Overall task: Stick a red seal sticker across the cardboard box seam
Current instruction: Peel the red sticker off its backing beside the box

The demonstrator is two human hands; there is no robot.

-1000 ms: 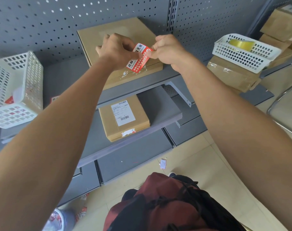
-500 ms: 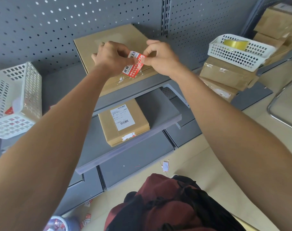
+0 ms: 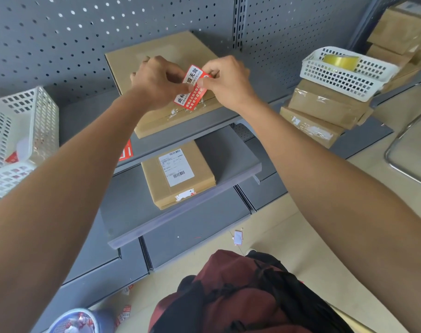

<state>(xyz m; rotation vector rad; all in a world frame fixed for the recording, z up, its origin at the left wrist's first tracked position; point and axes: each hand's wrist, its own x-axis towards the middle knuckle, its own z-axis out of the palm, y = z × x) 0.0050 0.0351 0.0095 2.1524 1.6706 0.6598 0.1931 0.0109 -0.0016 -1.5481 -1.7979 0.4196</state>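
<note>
Left hand (image 3: 156,80) pinches the red seal sticker (image 3: 192,88) at its left edge, right hand (image 3: 225,79) pinches the top right corner — we hold it just above the cardboard box (image 3: 161,54) seam (image 3: 192,109). Risks: it folds onto itself, or lands skewed over old tape residue and lifts.

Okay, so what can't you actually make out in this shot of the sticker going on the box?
Head view only:
- Red seal sticker: whether it touches the cardboard box yet; left hand and right hand cover its sides.
- Box seam: partly behind the sticker.
- Shipping label on the lower box: print too small.
</note>
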